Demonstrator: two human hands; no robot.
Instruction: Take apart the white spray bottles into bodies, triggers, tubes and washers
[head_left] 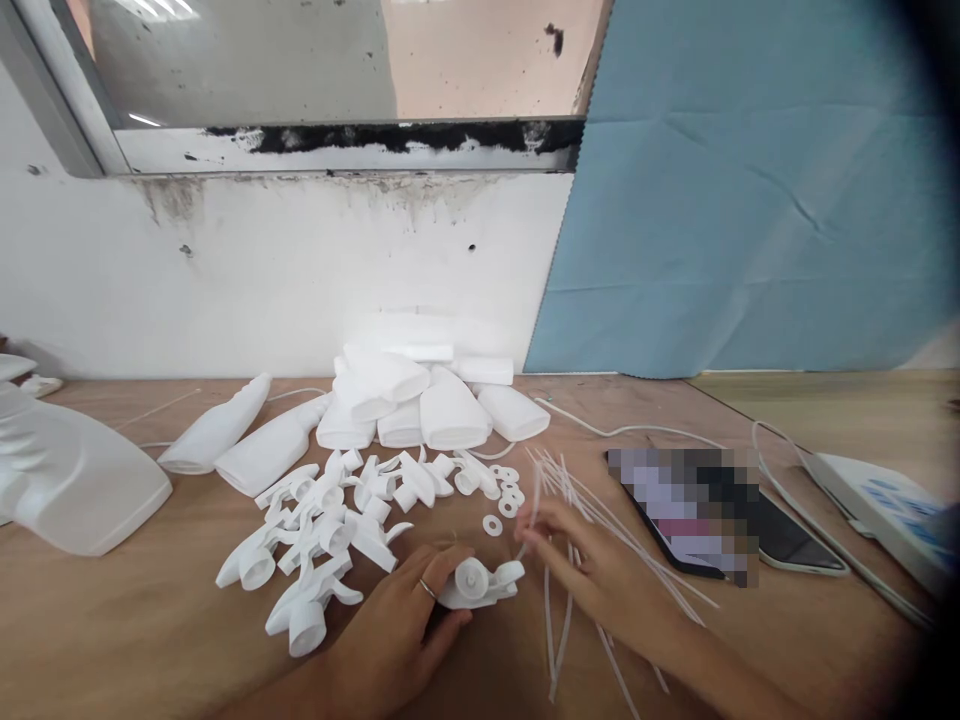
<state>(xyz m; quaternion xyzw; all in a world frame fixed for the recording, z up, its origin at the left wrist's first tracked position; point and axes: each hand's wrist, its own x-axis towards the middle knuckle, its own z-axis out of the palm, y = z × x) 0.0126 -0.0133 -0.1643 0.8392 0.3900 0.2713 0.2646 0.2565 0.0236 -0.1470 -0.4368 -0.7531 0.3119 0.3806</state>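
My left hand (409, 615), with a ring on one finger, is closed around a white trigger spray head (491, 592) low over the table. The round opening of the spray head faces up toward me. To its right, my right hand (577, 560) pinches a thin translucent dip tube (535, 492) between thumb and fingers. More loose tubes (651, 560) lie spread under and beside that hand. Several flat white washers (493, 525) rest between the two hands, a little farther off. Beyond my left hand is a loose pile of white trigger spray heads (330, 535).
White bottles (454, 410) are heaped against the wall, with two more lying to their left. A large bottle (90, 480) lies at far left. On the right are a partly blurred phone (802, 540), a cable (630, 429) and a white device (874, 505). Blue cloth (735, 200) hangs behind.
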